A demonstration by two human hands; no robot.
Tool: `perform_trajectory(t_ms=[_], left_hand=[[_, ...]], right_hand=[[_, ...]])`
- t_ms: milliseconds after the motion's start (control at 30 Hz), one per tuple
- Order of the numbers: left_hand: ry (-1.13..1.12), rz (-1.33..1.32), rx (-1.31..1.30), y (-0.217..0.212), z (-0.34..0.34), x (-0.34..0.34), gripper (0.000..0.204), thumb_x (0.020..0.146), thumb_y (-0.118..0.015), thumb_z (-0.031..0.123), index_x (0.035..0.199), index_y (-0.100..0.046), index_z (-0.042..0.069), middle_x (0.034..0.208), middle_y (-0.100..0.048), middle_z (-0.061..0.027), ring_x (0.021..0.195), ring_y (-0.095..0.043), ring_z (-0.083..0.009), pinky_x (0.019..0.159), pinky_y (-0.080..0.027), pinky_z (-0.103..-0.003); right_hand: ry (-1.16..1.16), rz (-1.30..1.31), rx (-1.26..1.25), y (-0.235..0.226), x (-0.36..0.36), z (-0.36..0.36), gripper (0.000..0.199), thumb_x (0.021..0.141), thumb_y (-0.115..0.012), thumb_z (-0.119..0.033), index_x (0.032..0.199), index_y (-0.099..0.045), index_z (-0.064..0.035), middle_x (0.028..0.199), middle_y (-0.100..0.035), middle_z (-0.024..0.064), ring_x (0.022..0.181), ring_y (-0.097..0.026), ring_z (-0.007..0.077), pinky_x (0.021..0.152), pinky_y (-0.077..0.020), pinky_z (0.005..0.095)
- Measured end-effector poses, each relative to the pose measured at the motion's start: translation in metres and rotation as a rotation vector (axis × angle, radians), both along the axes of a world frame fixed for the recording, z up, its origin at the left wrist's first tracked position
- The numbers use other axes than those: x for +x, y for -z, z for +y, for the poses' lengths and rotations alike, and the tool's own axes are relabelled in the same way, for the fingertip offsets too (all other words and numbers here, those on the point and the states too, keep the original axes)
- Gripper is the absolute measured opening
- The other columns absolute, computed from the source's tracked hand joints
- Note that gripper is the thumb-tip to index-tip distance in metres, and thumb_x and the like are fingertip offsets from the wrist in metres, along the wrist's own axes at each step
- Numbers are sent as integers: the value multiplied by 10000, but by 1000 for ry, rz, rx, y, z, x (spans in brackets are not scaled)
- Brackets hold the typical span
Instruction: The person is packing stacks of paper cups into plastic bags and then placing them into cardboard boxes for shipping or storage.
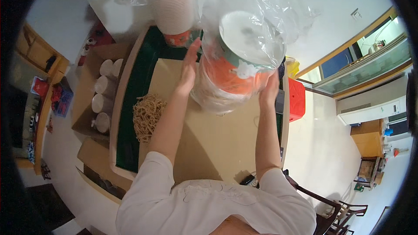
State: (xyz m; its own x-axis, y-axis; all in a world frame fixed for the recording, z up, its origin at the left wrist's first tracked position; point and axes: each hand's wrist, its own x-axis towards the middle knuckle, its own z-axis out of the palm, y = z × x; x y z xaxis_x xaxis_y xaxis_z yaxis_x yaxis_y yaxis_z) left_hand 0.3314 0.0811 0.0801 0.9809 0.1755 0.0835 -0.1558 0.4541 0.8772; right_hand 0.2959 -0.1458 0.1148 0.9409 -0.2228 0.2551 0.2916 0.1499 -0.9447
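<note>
Steadying the clear bag [248, 58] of orange-and-green paper tubs [230, 78] seems in hand, over the worktop's [217, 141] far half. Beside it, the left hand [189, 69] is spread flat; the right hand's [270, 89] grip cannot be told. Even pressure from both sides seems called for.

Bright, pale indoor light fills the room around me. On the right, the floor [320, 135] gleams almost white; at the far left, the wooden furniture [41, 56] sits in dimmer light. White glints streak the clear plastic bag [244, 78], and a broad shadow slants over the near part of the tan table [244, 139]. The right hand's fingers [273, 80] look slightly blurred. Straight edges bow toward a black, rounded rim, where fine detail turns soft.
</note>
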Motion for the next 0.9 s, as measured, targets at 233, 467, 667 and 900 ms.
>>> perform_trajectory(t_ms=[233,467,667,900], left_hand=[[183,585,-283,126,-55,5,652,863,-401,536,1279,-419,34,1240,-490,-89,1106,-463,-206,962,-350,-296],[16,454,179,170,-21,-12,451,922,-377,364,1123,-551,-1,1074,-591,-120,997,-528,-219,850,-416,-309],[103,454,479,202,-22,-7,438,927,-363,365,1109,-538,8,1087,-567,-155,1007,-515,-226,882,-384,-328],[-12,593,-72,241,-40,-37,551,917,-314,447,1239,-454,22,1230,-492,-112,1115,-453,-232,978,-309,-351]], right_hand=[[-144,380,520,189,15,-53,515,915,-404,-400,1256,-401,-14,1171,-508,132,1035,-522,237,872,-448,357],[-201,483,497,216,26,-12,520,914,-402,-403,1262,-395,-16,1181,-502,134,1042,-518,240,877,-446,363],[-177,549,463,223,18,-8,525,914,-400,-407,1267,-390,-18,1192,-496,136,1049,-515,243,882,-444,369],[-198,662,431,233,-20,-2,531,913,-397,-411,1273,-383,-20,1204,-490,138,1058,-510,246,888,-442,375]])
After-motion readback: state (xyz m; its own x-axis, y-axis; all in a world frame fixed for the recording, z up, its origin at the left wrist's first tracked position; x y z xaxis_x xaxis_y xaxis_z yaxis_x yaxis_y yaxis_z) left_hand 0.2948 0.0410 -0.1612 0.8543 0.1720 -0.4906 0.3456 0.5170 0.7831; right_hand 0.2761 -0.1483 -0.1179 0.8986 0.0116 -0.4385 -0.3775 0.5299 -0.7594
